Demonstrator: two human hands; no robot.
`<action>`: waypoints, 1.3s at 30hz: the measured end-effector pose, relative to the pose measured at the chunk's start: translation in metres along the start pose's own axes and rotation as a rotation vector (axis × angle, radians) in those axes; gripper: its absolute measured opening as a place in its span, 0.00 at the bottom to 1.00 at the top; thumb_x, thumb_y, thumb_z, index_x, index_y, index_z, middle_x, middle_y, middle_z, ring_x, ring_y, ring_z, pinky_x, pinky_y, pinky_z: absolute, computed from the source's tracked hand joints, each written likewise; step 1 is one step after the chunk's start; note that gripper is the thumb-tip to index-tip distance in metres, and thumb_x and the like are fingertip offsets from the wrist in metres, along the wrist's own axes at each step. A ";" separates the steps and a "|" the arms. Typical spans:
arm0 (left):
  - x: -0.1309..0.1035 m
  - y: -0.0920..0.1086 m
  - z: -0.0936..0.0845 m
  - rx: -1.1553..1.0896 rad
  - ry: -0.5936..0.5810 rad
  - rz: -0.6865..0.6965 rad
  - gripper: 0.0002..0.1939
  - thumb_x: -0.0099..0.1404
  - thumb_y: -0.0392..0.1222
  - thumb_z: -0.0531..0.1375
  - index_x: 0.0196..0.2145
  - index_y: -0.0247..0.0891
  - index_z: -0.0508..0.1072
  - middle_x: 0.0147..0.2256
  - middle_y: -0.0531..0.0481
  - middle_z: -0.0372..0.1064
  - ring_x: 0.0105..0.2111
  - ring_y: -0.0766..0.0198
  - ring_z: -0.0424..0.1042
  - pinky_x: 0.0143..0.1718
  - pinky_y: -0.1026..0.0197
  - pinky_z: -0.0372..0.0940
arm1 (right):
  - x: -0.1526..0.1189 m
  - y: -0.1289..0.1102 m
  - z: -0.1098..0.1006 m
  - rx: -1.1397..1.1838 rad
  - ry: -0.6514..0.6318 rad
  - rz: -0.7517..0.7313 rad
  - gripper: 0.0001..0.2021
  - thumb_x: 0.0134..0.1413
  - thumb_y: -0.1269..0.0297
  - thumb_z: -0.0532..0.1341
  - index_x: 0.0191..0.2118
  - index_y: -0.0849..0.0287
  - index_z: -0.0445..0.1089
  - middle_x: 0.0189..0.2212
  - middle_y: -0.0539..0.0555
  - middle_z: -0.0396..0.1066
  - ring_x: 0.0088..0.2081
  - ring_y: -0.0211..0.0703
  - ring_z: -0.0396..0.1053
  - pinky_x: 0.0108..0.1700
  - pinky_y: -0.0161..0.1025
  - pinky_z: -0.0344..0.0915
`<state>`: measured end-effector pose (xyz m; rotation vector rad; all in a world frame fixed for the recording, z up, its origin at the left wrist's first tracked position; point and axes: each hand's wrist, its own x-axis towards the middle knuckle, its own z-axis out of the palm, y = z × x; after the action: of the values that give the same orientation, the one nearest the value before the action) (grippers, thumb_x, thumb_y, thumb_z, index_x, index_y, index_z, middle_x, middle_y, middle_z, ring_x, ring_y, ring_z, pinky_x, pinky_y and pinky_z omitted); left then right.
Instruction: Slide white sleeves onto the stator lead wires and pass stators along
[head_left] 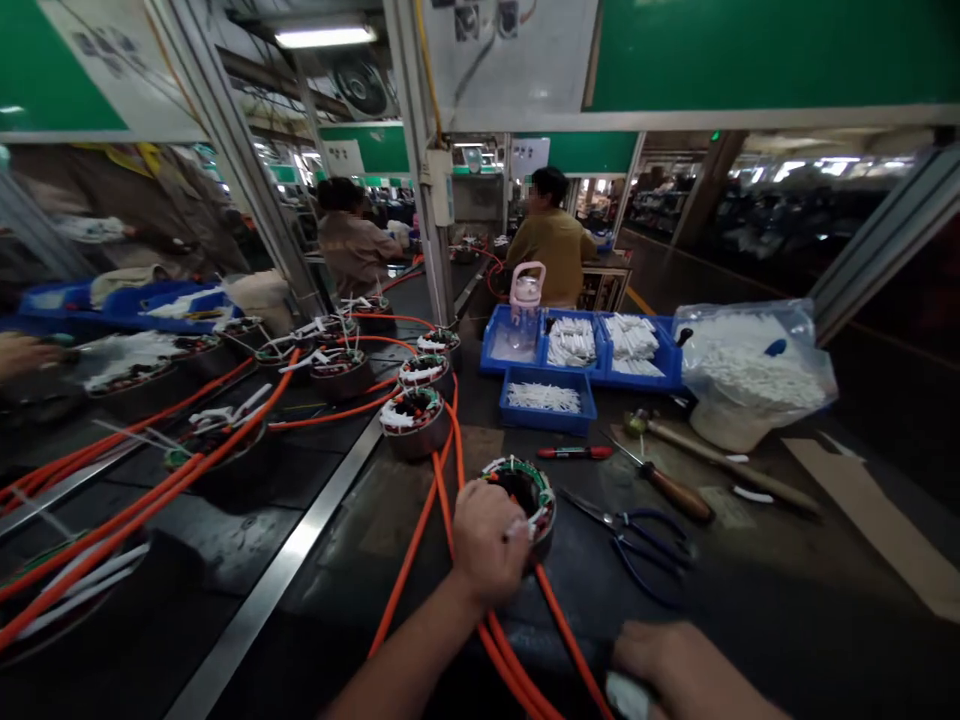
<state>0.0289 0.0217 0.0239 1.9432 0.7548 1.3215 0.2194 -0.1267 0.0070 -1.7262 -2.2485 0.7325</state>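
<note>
A ring-shaped motor stator (541, 515) with green, white and red wires around its top stands on the dark bench in front of me. My left hand (491, 535) is closed at its near left rim, thumb against the curled fingers. Whatever is pinched there is hidden. Low in the view, to the right of the stator, my right hand (656, 660) is closed and blurred by motion. A white piece (628, 695) shows under its fingers, too smeared to name. Orange cables (510, 665) pass under my left forearm and beside the stator.
Scissors (619, 525), a wooden-handled awl (667, 485), a red marker (574, 453) and a hammer (731, 455) lie at right. Behind are blue bins (547, 410) of white sleeves and a plastic bag (757, 370). More stators (412, 425) line the left; co-workers (551, 235) sit beyond.
</note>
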 end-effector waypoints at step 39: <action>-0.032 0.053 -0.005 0.479 -0.238 0.599 0.19 0.68 0.51 0.44 0.31 0.34 0.65 0.22 0.50 0.62 0.23 0.64 0.59 0.26 0.58 0.52 | 0.010 -0.042 -0.056 0.682 0.435 -0.168 0.19 0.54 0.47 0.55 0.34 0.55 0.75 0.30 0.57 0.73 0.34 0.47 0.69 0.37 0.40 0.67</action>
<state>0.0193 -0.0344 0.0489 2.8093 0.3992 1.2680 0.2070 -0.1107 0.0750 -1.2032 -1.5708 0.8525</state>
